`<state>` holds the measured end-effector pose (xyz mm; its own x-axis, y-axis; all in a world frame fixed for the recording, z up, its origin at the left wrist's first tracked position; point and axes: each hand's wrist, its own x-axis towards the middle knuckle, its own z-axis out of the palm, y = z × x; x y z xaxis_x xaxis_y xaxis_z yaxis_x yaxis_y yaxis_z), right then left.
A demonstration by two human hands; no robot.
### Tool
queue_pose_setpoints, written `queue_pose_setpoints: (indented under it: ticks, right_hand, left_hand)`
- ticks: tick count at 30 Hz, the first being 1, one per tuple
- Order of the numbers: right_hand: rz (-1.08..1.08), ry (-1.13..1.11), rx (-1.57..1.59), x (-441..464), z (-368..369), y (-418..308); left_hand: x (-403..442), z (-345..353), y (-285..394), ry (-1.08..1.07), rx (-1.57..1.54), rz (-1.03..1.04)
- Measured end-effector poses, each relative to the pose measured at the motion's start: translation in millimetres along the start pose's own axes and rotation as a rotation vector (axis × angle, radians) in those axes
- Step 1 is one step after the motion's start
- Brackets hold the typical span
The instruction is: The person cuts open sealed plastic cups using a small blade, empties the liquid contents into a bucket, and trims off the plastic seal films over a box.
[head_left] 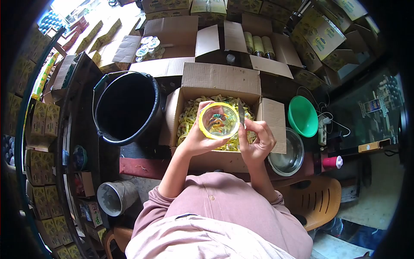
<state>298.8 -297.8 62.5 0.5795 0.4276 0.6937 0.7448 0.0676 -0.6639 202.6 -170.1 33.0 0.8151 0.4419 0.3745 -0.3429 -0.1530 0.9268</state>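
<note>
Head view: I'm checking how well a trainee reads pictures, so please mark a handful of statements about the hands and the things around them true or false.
1. The left hand holds a yellow-rimmed clear container. True.
2. The right hand holds a spoon. False: it holds a narrow blade.
3. The carton behind the container is closed. False: it is open.
4. The black bucket is left of the carton. True.
5. The green bowl is left of the carton. False: it is on the right.

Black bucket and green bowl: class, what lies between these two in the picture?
In the head view, the open cardboard box of yellowish pieces lies between the black bucket and the green bowl, under the left hand, right hand and yellow-rimmed cup.
</note>
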Motion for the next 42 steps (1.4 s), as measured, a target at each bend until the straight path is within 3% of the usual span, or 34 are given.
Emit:
queue_pose_setpoints:
  ticks: [5, 12, 21, 27, 32, 42]
  right_hand:
    - [-0.027, 0.008, 0.010, 4.7, 1.4, 1.5]
    - [-0.005, -0.008, 0.035, 3.6, 2.2, 4.3]
    - [-0.076, -0.003, -0.050, -4.3, 6.5, -3.9]
    - [-0.078, 0.017, -0.037, -0.8, 3.4, -0.4]
    - [0.023, 0.048, 0.041, -0.7, 0.5, -1.2]
    - [0.016, 0.028, 0.002, -12.2, 0.4, -9.3]
  left_hand:
    - [-1.2, 0.1, -2.1, -0.094, 0.063, 0.025]
    - [-0.4, 0.0, -4.5, -0.009, -0.127, 0.036]
    - [-3.8, 18.3, 1.9, 0.223, -0.035, 0.082]
    - [-8.4, 16.9, 5.7, 0.098, 0.186, 0.140]
    - [-7.5, 12.5, 6.7, 0.128, 0.011, 0.022]
    - [-4.5, 13.3, 1.2, 0.150, 0.009, 0.106]
